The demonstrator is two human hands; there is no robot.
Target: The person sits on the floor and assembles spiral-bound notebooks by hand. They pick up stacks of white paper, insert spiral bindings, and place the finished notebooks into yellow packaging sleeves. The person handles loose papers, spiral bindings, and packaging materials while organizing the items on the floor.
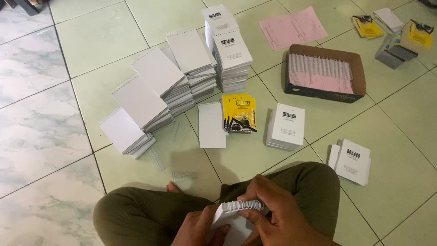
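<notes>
White booklet (232, 223) sits pinched in both hands, left hand (198, 228) steadying, right hand (273, 214) closed on its wire coil (243, 206); seating loops needs firm pressing.

brown cardboard box (359, 75), open, far right | yellow-black printed covers (240, 114), stacked, centre floor
</notes>
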